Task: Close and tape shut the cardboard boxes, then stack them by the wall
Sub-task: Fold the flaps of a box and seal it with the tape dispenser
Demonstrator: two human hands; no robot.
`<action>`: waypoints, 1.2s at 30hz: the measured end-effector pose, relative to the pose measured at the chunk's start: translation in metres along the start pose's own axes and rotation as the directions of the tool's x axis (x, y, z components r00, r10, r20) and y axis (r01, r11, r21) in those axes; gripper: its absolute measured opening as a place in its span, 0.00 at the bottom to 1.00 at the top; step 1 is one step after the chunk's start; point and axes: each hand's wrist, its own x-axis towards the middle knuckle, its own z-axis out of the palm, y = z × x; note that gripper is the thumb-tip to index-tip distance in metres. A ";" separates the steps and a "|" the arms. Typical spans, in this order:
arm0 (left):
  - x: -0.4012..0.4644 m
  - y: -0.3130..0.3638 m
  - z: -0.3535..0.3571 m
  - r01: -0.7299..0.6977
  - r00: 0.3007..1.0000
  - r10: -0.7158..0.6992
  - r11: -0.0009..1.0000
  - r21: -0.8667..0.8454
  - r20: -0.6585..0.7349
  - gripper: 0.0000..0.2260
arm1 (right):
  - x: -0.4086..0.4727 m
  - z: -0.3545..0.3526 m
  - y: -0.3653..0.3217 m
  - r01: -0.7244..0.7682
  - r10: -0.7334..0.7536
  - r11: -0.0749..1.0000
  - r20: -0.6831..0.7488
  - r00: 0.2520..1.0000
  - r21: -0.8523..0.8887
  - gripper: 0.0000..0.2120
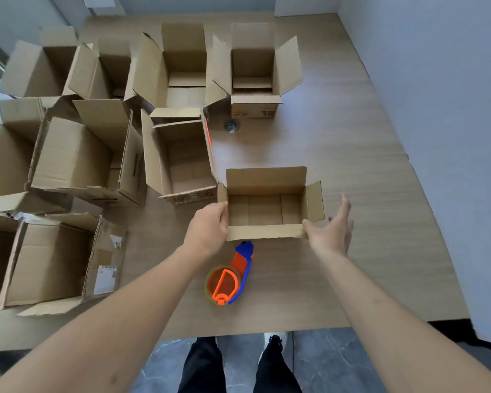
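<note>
A small open cardboard box [267, 180] sits on the wooden surface in front of me, its four flaps up and nothing inside. My left hand [207, 229] grips its near left corner, fingers curled over the left flap. My right hand [330, 229] is at the near right corner with fingers spread and straight; the thumb touches the near flap. An orange and blue tape dispenser [230, 276] lies on the surface just below the box, between my forearms.
Several larger open boxes [179, 160] crowd the left and far side of the wooden surface [352, 154]. A small round metal fitting [232, 126] lies near the far boxes. A pale wall [442, 109] runs along the right. My feet stand on dark tiles below the near edge.
</note>
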 end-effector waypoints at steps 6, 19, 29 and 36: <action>-0.006 0.001 0.005 -0.025 0.997 0.026 1.000 -0.015 0.068 0.37 | 0.001 0.014 0.011 0.157 -0.124 0.965 0.159 0.979 -0.211 0.26; -0.004 -0.004 0.025 -0.110 0.969 0.079 0.986 0.124 0.234 0.18 | 0.005 0.029 -0.003 0.185 -0.133 0.959 0.237 0.962 -0.215 0.32; 0.020 0.011 0.032 -0.050 0.999 0.045 0.981 0.186 0.030 0.18 | 0.021 0.039 0.000 0.296 -0.246 0.921 0.211 0.946 -0.254 0.25; 0.026 0.001 0.038 -0.163 0.986 0.166 0.958 0.236 0.008 0.07 | 0.036 0.050 -0.013 0.276 -0.242 0.897 0.137 0.960 -0.347 0.38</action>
